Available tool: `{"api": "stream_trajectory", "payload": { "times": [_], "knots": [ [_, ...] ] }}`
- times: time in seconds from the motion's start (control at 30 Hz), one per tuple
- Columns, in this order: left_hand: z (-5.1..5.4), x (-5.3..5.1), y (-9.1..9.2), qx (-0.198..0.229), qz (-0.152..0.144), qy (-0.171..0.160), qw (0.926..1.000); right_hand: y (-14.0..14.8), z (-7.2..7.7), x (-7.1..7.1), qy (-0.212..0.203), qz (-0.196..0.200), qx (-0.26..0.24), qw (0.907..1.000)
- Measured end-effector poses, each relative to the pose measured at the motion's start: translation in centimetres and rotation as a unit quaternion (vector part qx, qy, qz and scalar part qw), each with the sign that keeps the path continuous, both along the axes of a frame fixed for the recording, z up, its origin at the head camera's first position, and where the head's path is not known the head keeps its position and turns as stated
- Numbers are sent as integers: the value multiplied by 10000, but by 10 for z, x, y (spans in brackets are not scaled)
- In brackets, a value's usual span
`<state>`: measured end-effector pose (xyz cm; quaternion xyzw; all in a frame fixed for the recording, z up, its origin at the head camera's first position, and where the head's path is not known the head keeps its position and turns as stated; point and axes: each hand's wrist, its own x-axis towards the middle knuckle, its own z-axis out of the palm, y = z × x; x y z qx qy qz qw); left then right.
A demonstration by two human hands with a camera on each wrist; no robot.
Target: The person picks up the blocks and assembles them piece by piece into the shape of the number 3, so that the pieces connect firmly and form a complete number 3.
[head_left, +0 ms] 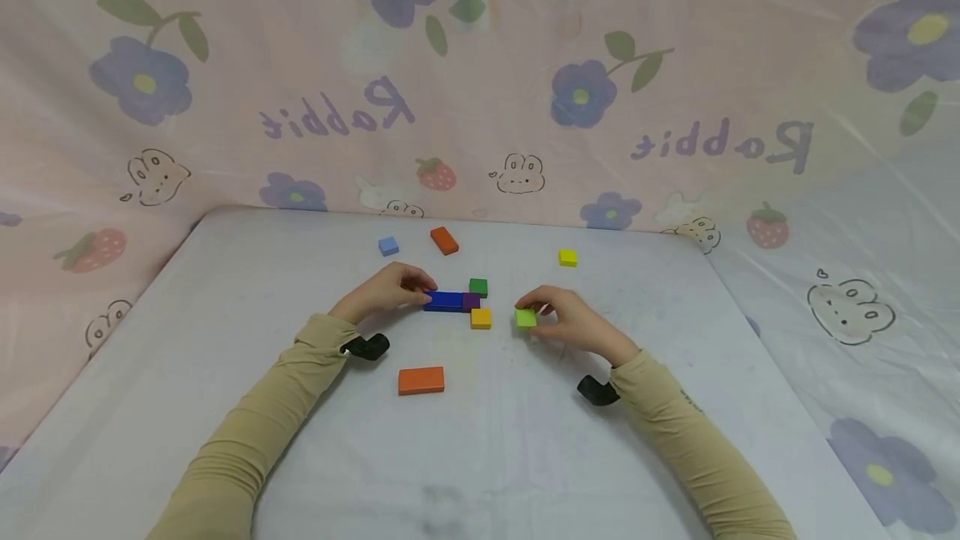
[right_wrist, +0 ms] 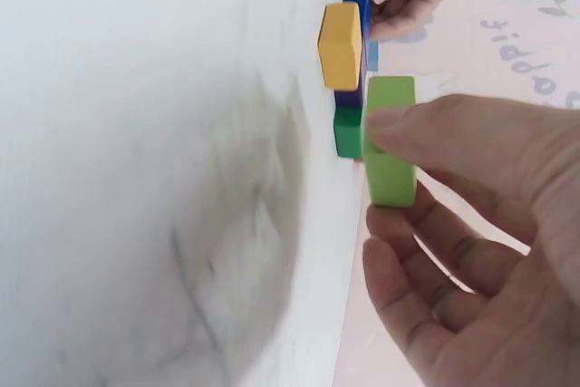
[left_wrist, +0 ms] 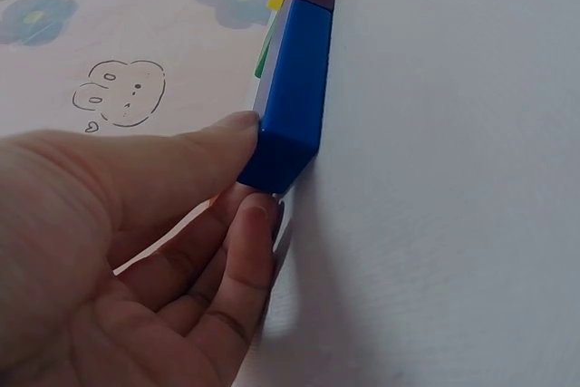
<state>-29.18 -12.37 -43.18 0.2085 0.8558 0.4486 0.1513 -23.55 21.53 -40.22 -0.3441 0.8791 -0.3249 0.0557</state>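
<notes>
My left hand grips the left end of a long dark blue block, its thumb on one face and fingertips at the end, as the left wrist view shows. A purple block meets the blue block's right end. Behind the purple block sits a green block, and in front of it an orange-yellow block. To the right of these, apart from them, my right hand pinches a light green block between thumb and fingers.
Towards the back of the white table lie a light blue block, an orange-red block and a yellow block. A wider orange block lies nearer the front. A printed curtain hangs behind the table.
</notes>
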Motion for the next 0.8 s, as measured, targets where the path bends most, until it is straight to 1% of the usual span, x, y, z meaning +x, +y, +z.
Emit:
{"api": "stream_trajectory", "payload": {
  "times": [0.47, 0.8],
  "knots": [
    [-2, -1, 1, 7, 36, -22, 10000, -25, -2, 9, 86, 477, 206, 9986],
    [-2, -1, -1, 111, -9, -35, 9999, -38, -6, 11, -68, 564, 406, 9976]
  ]
}}
